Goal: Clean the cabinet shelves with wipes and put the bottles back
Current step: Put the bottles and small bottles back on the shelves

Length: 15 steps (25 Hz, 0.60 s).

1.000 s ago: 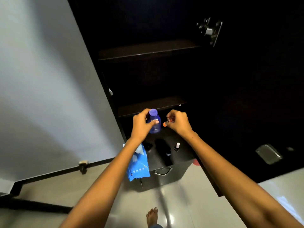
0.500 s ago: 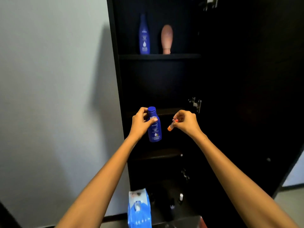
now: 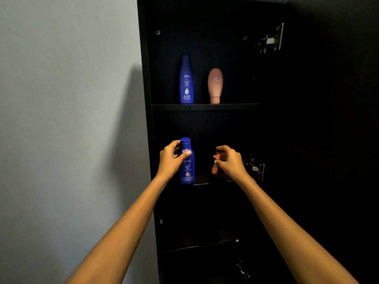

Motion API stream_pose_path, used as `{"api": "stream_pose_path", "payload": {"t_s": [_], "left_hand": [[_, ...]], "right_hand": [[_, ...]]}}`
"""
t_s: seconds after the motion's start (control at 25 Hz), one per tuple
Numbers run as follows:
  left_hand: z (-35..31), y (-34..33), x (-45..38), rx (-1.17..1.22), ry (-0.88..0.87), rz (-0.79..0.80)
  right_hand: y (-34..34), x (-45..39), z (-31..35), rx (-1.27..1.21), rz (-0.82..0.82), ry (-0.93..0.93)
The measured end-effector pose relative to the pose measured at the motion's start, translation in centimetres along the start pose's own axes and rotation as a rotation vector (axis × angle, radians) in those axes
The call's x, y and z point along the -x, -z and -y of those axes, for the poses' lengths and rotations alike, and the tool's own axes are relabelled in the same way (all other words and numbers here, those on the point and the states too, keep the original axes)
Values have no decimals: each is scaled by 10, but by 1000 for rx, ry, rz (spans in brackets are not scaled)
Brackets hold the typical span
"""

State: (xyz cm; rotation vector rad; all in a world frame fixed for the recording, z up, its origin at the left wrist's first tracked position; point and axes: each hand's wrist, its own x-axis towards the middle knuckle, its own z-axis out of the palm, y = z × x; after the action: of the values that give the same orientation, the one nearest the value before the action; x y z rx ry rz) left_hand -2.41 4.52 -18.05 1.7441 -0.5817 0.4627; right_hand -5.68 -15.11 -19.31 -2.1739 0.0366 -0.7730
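Blue bottle (image 3: pixel 187 167) in left hand (image 3: pixel 171 160)

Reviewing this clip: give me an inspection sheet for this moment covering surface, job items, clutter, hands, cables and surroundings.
Surface: dark upper shelf carries two bottles; the middle shelf is otherwise bare as far as the dim light shows.
Job's things: tall blue Nivea bottle and pink upside-down bottle stand upright, apart, on the upper shelf. Small blue Nivea bottle is at the middle shelf edge; whether it rests there is unclear.
Clutter: nothing seen.
Hands: left hand grips the small blue Nivea bottle; right hand holds an orange-tipped tube.
Cables: nothing seen.
Surroundings: pale wall on the left; open door with metal hinges on the right.
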Motion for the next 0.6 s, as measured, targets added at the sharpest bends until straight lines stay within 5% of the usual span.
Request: {"api": "stream_pose_path", "payload": {"t_s": [0.6], "left_hand": [[49,-17,-31,129,94,-37]], "right_hand": [[-42,-26,-48,-17,39,14]]}}
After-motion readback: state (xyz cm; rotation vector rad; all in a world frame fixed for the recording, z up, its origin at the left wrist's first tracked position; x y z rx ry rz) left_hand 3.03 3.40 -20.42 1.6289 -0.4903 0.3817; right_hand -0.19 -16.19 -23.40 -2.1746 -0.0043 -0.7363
